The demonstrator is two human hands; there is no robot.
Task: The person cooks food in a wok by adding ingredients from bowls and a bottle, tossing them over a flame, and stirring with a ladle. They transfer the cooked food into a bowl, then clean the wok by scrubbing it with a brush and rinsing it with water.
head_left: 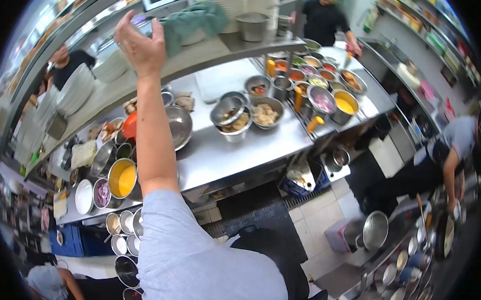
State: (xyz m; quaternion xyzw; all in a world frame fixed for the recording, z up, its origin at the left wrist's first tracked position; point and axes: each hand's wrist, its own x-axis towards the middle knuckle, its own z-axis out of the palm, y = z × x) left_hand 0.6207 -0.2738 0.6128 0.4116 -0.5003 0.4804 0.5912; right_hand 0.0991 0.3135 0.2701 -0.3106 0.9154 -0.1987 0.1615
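My left hand (pixel 141 47) reaches up over the raised shelf (pixel 215 54), at the end of a bare outstretched arm. Its thumb and fingers are apart, partly bent, and I see nothing held in them. Closest to it are a clear rounded cover or container (pixel 146 26), just behind the fingers, and a green cloth (pixel 200 22) to the right. Stacked white bowls (pixel 77 90) stand on the shelf to the left. My right hand is out of view.
Below the shelf runs a steel counter (pixel 241 155) with mixing bowls (pixel 268 112), a pot of yellow liquid (pixel 122 178) and many ingredient tubs. Co-workers stand behind the counter (pixel 325 20), at the right (pixel 455 140) and at lower left (pixel 47 281). A blue crate (pixel 306 182) sits below.
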